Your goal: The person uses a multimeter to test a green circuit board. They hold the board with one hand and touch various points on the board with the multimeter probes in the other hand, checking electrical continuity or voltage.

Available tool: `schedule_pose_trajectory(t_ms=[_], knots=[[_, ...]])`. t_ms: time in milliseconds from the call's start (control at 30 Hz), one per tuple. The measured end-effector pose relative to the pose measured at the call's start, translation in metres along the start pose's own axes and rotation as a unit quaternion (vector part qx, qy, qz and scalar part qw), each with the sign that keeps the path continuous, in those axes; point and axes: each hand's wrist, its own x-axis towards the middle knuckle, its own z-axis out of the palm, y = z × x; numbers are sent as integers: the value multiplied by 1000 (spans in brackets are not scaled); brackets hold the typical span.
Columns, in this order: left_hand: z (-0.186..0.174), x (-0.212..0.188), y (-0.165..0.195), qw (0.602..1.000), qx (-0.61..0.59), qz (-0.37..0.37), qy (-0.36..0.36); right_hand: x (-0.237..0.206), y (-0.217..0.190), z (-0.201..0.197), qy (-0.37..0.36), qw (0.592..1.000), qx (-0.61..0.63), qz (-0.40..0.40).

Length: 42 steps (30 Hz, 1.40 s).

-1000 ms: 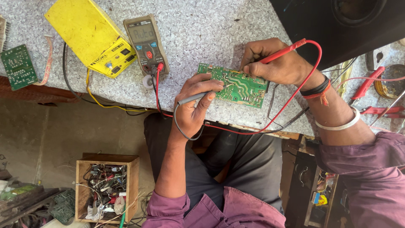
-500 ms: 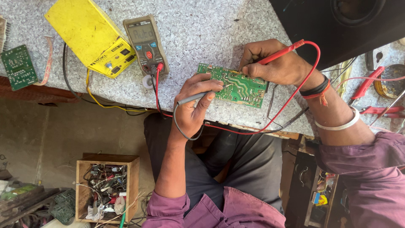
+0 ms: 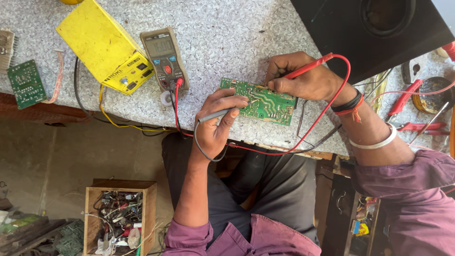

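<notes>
Left hand (image 3: 215,125): pinched the grey probe (image 3: 222,114).
Right hand (image 3: 303,78): gripped the red probe (image 3: 308,68).
Progress: both tips on the green rectangular circuit board (image 3: 260,100) (meter reading illegible).

Open speckled benchtop (image 3: 227,28) lies beyond the green circuit board (image 3: 265,102), while a grey multimeter (image 3: 164,57) and yellow box (image 3: 106,47) crowd its one side, a black speaker cabinet (image 3: 374,33) hems the other, and looping red lead (image 3: 327,114) crosses the near edge.
</notes>
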Motion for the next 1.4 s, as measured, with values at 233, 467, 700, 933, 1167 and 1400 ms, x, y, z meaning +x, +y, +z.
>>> schedule_pose_trajectory(t_ms=[233, 467, 700, 933, 1167, 1400], knots=[[0, 0, -1, 1000, 7, 3, 1, 0, -1, 0, -4, 1000, 17, 3], [-1, -1, -1, 1000, -15, -19, 8, 0, -1, 0, -8, 1000, 12, 9], [-1, -2, -2, 1000, -10, -7, 9, 1, 1, 1, 2, 1000, 17, 15], [-2, -2, -4, 1000, -12, -7, 6, 1, 0, 2, -2, 1000, -1, 16], [-2, -3, -4, 1000, -7, -8, 5, 1, -3, 3, -7, 1000, -7, 12], [-1, -3, -5, 1000, -19, -2, 8, 0, -5, 3, -3, 1000, -25, 13]])
